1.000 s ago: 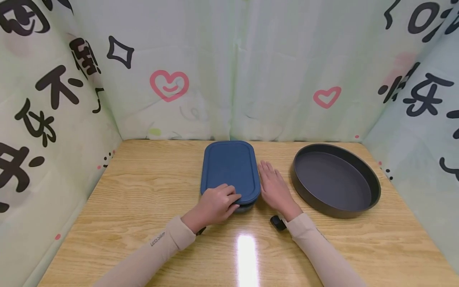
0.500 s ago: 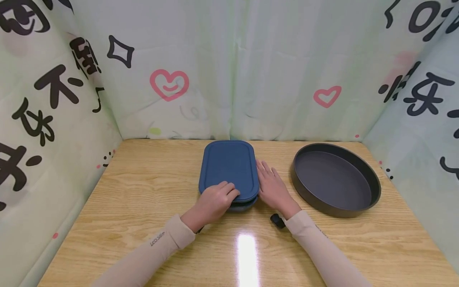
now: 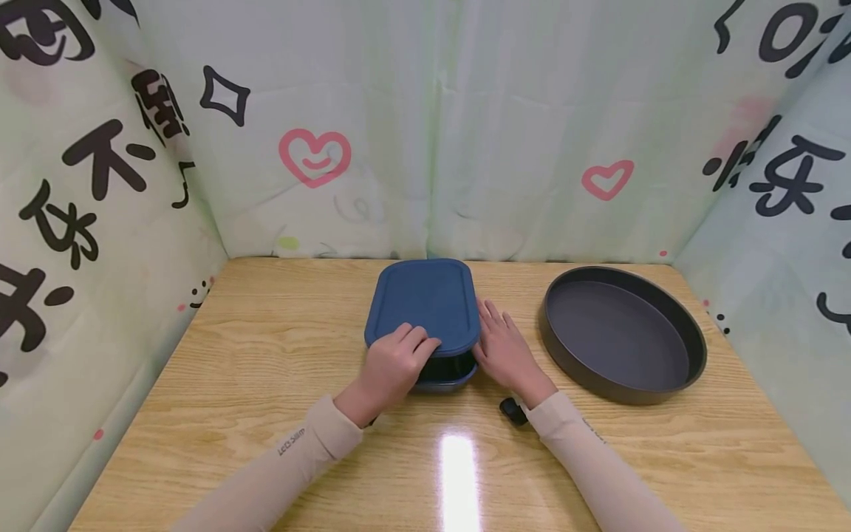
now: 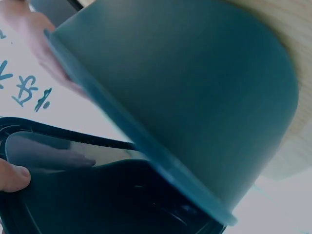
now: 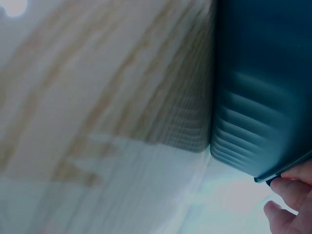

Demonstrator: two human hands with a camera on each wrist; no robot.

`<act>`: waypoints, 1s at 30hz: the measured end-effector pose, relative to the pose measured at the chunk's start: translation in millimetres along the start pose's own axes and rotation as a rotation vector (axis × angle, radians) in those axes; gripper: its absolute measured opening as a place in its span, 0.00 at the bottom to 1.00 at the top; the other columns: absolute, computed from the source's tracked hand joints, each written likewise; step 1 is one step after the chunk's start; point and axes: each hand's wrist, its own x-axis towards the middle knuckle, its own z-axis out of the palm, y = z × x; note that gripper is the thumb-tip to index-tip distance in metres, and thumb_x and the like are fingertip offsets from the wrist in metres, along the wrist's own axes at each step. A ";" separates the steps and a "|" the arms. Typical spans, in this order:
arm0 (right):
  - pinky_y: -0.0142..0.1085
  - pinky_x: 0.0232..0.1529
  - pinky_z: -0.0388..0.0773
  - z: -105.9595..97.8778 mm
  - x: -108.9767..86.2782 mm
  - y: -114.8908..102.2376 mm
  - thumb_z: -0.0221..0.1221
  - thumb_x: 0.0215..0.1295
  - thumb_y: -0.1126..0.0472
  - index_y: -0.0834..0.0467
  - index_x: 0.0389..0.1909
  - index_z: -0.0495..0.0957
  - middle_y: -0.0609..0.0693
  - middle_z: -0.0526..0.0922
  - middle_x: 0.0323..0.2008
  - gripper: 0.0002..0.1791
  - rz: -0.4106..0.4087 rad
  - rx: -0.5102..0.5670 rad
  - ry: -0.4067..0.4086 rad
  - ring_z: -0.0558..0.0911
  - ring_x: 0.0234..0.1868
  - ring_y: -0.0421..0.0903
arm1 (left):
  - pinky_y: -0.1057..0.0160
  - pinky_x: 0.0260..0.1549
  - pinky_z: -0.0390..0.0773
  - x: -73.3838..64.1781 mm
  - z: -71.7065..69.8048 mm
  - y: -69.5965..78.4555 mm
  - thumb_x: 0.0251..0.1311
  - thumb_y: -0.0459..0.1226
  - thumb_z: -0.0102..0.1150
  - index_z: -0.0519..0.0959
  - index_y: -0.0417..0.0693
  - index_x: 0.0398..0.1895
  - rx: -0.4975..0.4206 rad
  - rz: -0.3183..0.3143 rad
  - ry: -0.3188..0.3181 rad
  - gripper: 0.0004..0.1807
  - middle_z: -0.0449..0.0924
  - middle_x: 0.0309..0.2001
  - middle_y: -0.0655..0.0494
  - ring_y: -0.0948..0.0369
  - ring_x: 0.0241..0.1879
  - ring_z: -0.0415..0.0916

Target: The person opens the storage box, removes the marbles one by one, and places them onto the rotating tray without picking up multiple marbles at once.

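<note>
A blue rectangular lid (image 3: 425, 303) lies over a dark storage box (image 3: 444, 386), its near end raised so a dark gap shows. My left hand (image 3: 392, 366) grips the lid's near edge; the left wrist view catches a fingertip on the lid's underside (image 4: 97, 200) beside the box wall (image 4: 190, 92). Along the box's right side rests my right hand (image 3: 508, 355), fingers extended forward. The ridged box side (image 5: 253, 122) fills the right of the right wrist view, with fingertips (image 5: 292, 192) near its rim. The box's inside is mostly hidden.
To the right on the wooden table (image 3: 286, 318) stands a large round dark pan (image 3: 614, 332), close to my right hand. A printed curtain (image 3: 439, 148) closes off the back and both sides. A small black wrist device (image 3: 513, 411) sits under the right cuff.
My left hand has raised the lid's near end and moved slightly up and away, widening the gap above the box. The right hand has stayed at the box's side.
</note>
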 end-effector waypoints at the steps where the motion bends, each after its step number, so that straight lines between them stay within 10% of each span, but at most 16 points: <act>1: 0.57 0.70 0.53 0.4 0.1 -0.1 0.43 0.70 0.56 0.64 0.71 0.52 0.61 0.54 0.72 0.31 0.001 0.000 0.003 0.53 0.73 0.58 | 0.72 0.28 0.80 0.6 -0.7 -1.3 0.50 0.32 0.67 0.84 0.47 0.31 0.007 -0.004 0.016 0.05 0.79 0.27 0.55 0.62 0.25 0.74; 19: 0.57 0.69 0.53 4.9 -0.1 -1.2 0.45 0.71 0.55 0.66 0.70 0.55 0.61 0.56 0.71 0.31 -0.010 0.021 0.061 0.56 0.72 0.60 | 0.64 0.24 0.80 -6.4 -20.9 -37.8 0.43 0.25 0.68 0.84 0.42 0.33 -0.066 -0.230 0.219 0.12 0.79 0.26 0.50 0.56 0.24 0.75; 30: 0.57 0.70 0.53 5.4 0.2 -0.5 0.44 0.71 0.54 0.65 0.70 0.54 0.60 0.55 0.72 0.32 -0.005 0.015 0.042 0.54 0.73 0.59 | 0.61 0.30 0.81 -20.1 -27.3 -74.0 0.46 0.27 0.69 0.84 0.34 0.32 -0.244 -0.613 0.404 0.08 0.80 0.27 0.44 0.52 0.27 0.79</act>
